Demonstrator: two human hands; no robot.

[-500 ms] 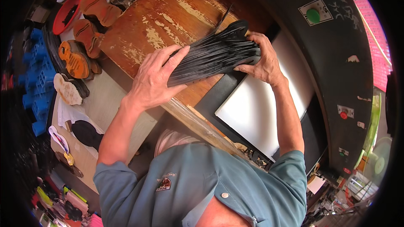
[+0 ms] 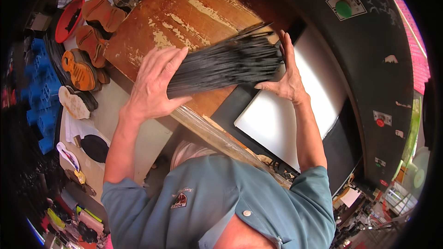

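Two hands square up a black stack of thin flat sheets (image 2: 226, 63) on the worn wooden worktop (image 2: 184, 14).
Left hand (image 2: 154, 85) and right hand (image 2: 286, 76) press its ends, fingers flat, not clenched; next, judged: firm aligning.

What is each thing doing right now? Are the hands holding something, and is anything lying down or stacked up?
Left hand: open, pressed flat on one end of the stack.
Right hand: open, pressed on the other end.
Stack of black sheets: squeezed between both hands, edges fanned.
Wooden board: lying flat, paint worn.
White panel: lying flat.
Brown shoe pieces: piled up.
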